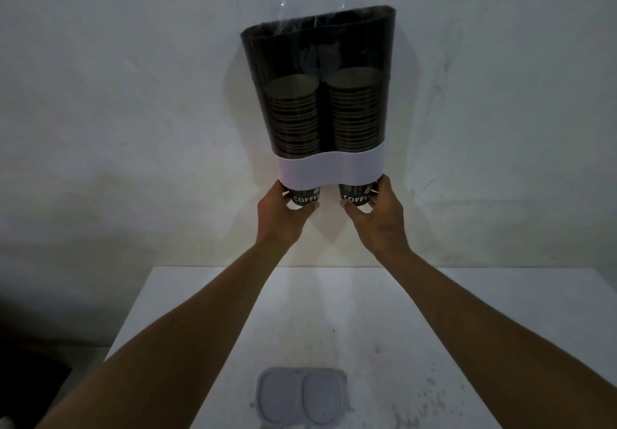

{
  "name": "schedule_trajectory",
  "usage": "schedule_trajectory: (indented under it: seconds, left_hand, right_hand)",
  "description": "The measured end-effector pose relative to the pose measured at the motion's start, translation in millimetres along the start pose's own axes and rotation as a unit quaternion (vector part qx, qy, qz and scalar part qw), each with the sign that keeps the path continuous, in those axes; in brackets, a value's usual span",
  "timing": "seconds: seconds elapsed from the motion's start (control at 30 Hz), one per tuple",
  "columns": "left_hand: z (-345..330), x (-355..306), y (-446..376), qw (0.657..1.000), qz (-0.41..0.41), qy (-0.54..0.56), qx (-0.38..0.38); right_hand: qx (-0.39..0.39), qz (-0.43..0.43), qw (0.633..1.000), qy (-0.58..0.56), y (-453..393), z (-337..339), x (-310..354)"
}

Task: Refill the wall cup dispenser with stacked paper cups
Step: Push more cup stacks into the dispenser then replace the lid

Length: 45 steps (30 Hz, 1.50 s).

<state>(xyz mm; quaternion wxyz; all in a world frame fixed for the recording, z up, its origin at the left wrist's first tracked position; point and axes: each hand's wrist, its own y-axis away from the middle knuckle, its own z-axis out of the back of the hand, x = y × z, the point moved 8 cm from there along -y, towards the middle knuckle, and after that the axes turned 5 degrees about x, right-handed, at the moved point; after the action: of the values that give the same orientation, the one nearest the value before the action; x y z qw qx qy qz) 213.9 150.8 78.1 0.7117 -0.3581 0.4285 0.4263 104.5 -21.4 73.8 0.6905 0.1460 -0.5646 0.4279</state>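
Observation:
A dark see-through cup dispenser (pixel 319 61) with a white lower band (pixel 330 170) hangs on the wall, its top open. Inside stand two stacks of paper cups, a left stack (pixel 293 118) and a right stack (pixel 357 111). A black cup marked COFFEE sticks out below each tube. My left hand (pixel 282 215) grips the left bottom cup (pixel 305 197) with thumb and fingers curled round it. My right hand (pixel 380 215) grips the right bottom cup (pixel 355 196) the same way.
A white table (pixel 467 328) stands against the wall below the dispenser. The dispenser's grey double lid (pixel 300 395) lies on the table near its front edge. Dark floor shows at the lower left.

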Motion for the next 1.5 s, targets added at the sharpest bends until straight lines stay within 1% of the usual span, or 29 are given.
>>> schedule_trajectory:
  seconds: [0.13, 0.27, 0.37, 0.47, 0.53, 0.63, 0.8, 0.87, 0.93, 1.0, 1.1, 1.13, 1.2, 1.3, 1.4, 1.5]
  left_hand:
    - [-1, 0, 0, 1.0, 0.002, 0.006, -0.002]
    - [-1, 10, 8, 0.999, 0.027, -0.021, 0.011]
    - [2, 25, 25, 0.996, 0.044, -0.074, 0.034]
    - [1, 48, 52, 0.986, 0.033, -0.148, 0.072]
    - [-2, 69, 74, 0.977, 0.032, -0.182, 0.102]
    - [-10, 105, 107, 0.964, 0.035, -0.217, 0.149]
    - [-20, 152, 154, 0.949, 0.029, -0.242, 0.199]
    - [-24, 172, 172, 0.942, 0.025, -0.249, 0.226]
    - [-28, 190, 190, 0.932, 0.005, -0.259, 0.254]
    - [-30, 207, 207, 0.914, -0.007, -0.285, 0.287]
    - [-33, 229, 225, 0.887, -0.023, -0.325, 0.328]
    - [-34, 234, 230, 0.879, -0.038, -0.34, 0.332]
    - [-34, 247, 235, 0.876, -0.049, -0.343, 0.334]
    - [-34, 251, 236, 0.884, -0.048, -0.328, 0.33]
    - [-36, 246, 233, 0.891, -0.058, -0.317, 0.32]
    - [-35, 238, 229, 0.895, -0.066, -0.306, 0.317]
  right_hand:
    - [-0.001, -0.001, 1.0, 0.003, 1, 1, 2]
    - [0.006, -0.013, 1.0, 0.011, 6, 3, 2]
    - [0.007, -0.047, 0.999, 0.024, 20, 6, -4]
    - [0.011, -0.065, 0.996, 0.059, 49, 3, -13]
    - [0.043, -0.058, 0.993, 0.095, 74, -8, -24]
    - [0.116, -0.035, 0.981, 0.154, 117, -30, -49]
    - [0.217, -0.03, 0.952, 0.212, 177, -60, -88]
    - [0.256, -0.043, 0.938, 0.229, 198, -72, -108]
    - [0.298, -0.058, 0.922, 0.242, 220, -83, -128]
    - [0.345, -0.073, 0.902, 0.251, 240, -93, -145]
    - [0.404, -0.068, 0.863, 0.296, 265, -107, -163]
    - [0.408, -0.065, 0.859, 0.303, 271, -109, -167]
    - [0.398, -0.058, 0.863, 0.305, 277, -112, -172]
    - [0.384, -0.052, 0.872, 0.298, 277, -115, -176]
    - [0.397, -0.079, 0.866, 0.293, 275, -118, -178]
    - [0.388, -0.061, 0.872, 0.292, 266, -112, -165]
